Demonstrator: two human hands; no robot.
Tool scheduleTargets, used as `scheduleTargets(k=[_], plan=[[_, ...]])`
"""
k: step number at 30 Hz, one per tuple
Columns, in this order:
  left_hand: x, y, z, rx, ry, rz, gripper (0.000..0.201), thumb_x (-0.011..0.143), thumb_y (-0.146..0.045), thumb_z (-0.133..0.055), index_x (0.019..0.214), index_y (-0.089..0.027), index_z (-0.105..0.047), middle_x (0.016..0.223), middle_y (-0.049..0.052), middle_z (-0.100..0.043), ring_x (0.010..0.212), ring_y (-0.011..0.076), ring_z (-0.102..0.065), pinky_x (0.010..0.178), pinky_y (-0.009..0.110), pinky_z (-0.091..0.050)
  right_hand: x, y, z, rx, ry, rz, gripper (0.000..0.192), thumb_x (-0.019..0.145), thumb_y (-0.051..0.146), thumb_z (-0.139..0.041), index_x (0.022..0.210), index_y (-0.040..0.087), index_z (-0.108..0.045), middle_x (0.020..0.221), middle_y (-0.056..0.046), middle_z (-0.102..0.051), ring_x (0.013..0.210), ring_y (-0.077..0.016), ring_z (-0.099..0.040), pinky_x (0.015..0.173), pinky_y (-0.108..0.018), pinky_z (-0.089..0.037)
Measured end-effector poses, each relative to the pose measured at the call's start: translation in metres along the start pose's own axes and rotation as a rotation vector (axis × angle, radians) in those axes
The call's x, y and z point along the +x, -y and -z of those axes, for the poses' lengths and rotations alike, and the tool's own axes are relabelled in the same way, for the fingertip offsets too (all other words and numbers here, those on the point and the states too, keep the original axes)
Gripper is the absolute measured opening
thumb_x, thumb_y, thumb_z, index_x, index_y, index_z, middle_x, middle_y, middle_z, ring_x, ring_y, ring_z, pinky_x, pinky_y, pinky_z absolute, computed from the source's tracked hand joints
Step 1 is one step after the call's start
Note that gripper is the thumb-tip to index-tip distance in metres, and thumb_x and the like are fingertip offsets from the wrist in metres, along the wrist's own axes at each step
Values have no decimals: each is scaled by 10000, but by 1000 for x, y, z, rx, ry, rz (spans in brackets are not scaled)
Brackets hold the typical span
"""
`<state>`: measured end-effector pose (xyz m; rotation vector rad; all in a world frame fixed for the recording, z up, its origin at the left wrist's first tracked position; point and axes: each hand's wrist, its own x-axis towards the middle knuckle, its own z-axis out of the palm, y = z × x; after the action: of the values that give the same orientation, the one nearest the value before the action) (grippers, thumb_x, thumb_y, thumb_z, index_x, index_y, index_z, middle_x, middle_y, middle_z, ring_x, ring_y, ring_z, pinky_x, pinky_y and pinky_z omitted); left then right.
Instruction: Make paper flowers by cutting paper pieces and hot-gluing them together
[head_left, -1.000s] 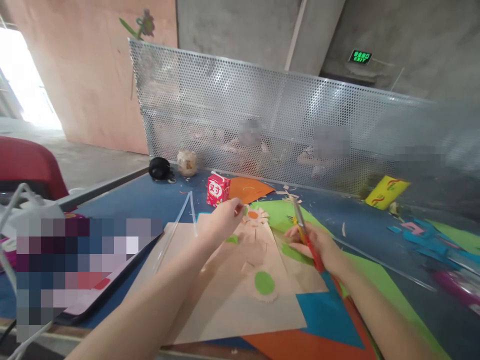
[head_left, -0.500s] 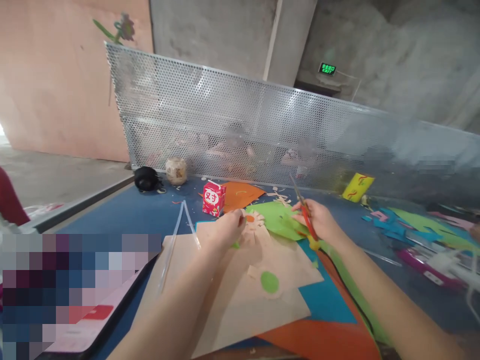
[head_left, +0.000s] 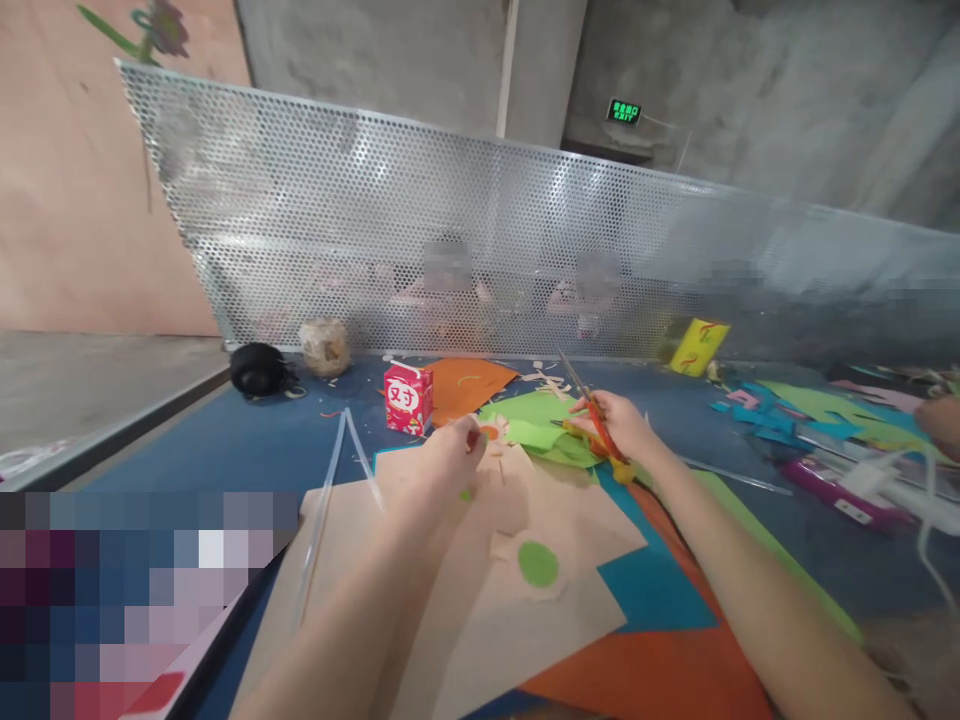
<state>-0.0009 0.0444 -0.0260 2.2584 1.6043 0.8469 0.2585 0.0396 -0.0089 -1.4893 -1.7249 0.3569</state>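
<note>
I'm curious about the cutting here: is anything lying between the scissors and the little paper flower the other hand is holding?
Nothing visible. The right hand holds the scissors over green paper, and only that sheet spans the gap to the paper flower at the left hand.

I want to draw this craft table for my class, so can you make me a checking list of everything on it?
Surface: blue table, covered with paper sheets.
Job's things: red-handled scissors; fringed paper flower; beige paper sheet with a green oval.
Clutter: red carton, black round thing, orange sheet, green sheets, clear rods, paper scraps.
Grippers: left hand pinches the flower; right hand grips the scissors.
Cables: white cable at right.
Surroundings: perforated metal screen, people behind it; exit sign.
</note>
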Motion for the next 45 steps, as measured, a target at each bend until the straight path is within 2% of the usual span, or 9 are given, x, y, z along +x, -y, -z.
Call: scheduleTargets(k=[4,8,13,17,24,29,33,37,45], plan=[[2,2,3,-8,-7,14,163,762,-297,-411,691,-209,-528,647,35,-621,606,183,-575,543,252,-355,-6,-4,7,-18,45,-46,166,669,273,-622,765,159,-549,754,-64,-660,660,-185,-626,611,-289,-477],[2,4,6,-38,-19,41,150,747,-293,-419,673,-201,-513,633,30,-610,580,175,-571,536,250,-355,-6,-5,-2,-33,115,-31,206,631,202,-668,801,159,-558,878,-76,-674,788,-195,-637,708,-286,-474],[-3,1,10,-124,-35,69,120,726,-292,-453,674,-200,-510,642,10,-610,533,150,-571,520,239,-368,-7,-5,-8,-75,149,-17,186,630,141,-661,802,178,-599,873,-64,-687,789,-214,-638,689,-292,-473],[-4,1,11,-256,-48,122,160,715,-341,-478,660,-196,-518,557,-6,-580,502,153,-578,491,238,-383,-8,-3,-1,-112,95,-14,186,641,131,-652,819,167,-610,881,-77,-685,814,-220,-632,707,-290,-465],[0,4,5,-558,-33,211,284,702,-453,-466,678,-171,-485,638,33,-610,501,151,-604,377,213,-402,-6,-3,3,-181,-105,-33,178,704,182,-584,876,136,-595,884,-113,-674,798,-218,-627,679,-279,-456],[0,6,3,-588,-28,201,296,687,-460,-504,682,-164,-507,625,32,-611,499,152,-599,388,215,-399,-6,-6,3,-233,-206,-23,153,704,209,-563,836,145,-606,919,-129,-661,862,-247,-608,740,-310,-438],[1,7,4,-565,-65,164,310,675,-470,-525,663,-160,-534,593,29,-618,543,155,-598,470,235,-424,-7,-3,5,-234,-234,-12,179,694,212,-571,859,148,-593,916,-123,-658,857,-245,-606,735,-312,-437],[1,7,5,-536,-91,108,323,695,-485,-511,694,-166,-560,650,36,-641,643,163,-598,572,250,-437,-11,6,3,-204,-198,6,191,672,220,-602,847,149,-571,843,-90,-658,758,-209,-609,672,-286,-447],[-3,1,6,-514,-59,63,294,708,-458,-522,729,-167,-561,660,28,-628,645,153,-590,610,247,-435,-23,16,-16,-170,31,32,126,673,216,-610,785,185,-564,774,-51,-657,693,-185,-601,597,-251,-430]])
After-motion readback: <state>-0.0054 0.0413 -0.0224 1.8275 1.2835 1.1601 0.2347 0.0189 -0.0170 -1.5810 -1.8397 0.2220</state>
